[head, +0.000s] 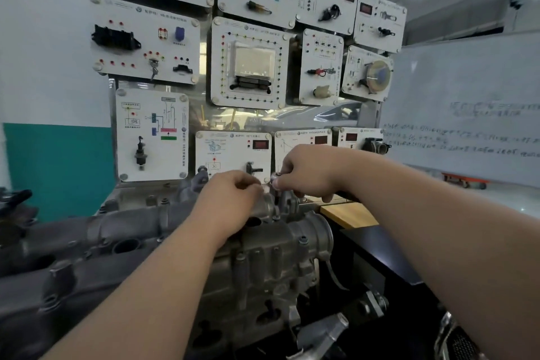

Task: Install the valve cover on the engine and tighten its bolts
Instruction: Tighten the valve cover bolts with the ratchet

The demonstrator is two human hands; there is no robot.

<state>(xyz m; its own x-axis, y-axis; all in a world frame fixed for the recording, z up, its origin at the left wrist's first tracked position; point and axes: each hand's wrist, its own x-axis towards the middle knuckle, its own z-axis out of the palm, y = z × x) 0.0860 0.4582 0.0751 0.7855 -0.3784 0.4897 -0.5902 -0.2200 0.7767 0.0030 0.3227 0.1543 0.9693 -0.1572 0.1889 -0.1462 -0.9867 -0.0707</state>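
The grey engine (263, 266) fills the lower left and middle, with the dark valve cover (96, 231) lying on top of it. My right hand (306, 172) is closed around a ratchet wrench whose shiny head (276, 178) stands over a bolt at the cover's far right end. The socket extension (281, 199) drops from that head to the engine. My left hand (230, 193) rests beside it on the cover's end, fingers curled against the tool's base. A seated bolt (165, 201) shows on the cover's back edge.
A training board with white instrument panels (248, 61) stands right behind the engine. A whiteboard (467, 114) is at the right. A wooden benchtop (347, 215) and a black surface (380, 254) lie to the right of the engine. Metal brackets (324, 333) stick out below.
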